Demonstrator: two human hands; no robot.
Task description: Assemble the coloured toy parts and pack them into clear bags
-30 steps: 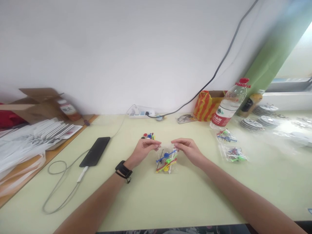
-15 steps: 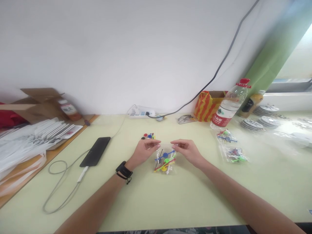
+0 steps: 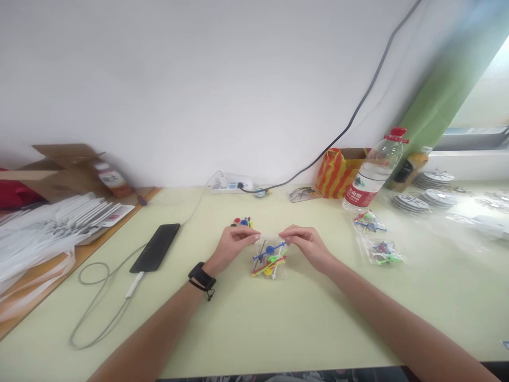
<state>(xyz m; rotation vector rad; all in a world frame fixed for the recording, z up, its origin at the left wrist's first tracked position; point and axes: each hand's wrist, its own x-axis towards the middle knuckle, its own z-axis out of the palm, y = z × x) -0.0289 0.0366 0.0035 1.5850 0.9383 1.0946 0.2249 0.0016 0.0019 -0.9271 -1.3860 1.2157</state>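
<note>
Clear plastic bag (image 3: pixel 270 261) of coloured parts (image 3: pixel 271 250), middle of the bench (image 3: pixel 302 318): left hand (image 3: pixel 234 247) at its ten o'clock and right hand (image 3: pixel 308 246) at two pinch the top corners; loose parts (image 3: pixel 244 223) lie at eleven, a power strip (image 3: pixel 231 187) beyond.

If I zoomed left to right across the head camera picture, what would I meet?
Box → white-capped bottle → phone → watch → left hand → bag of coloured pieces → right hand → red-capped bottle.
</note>
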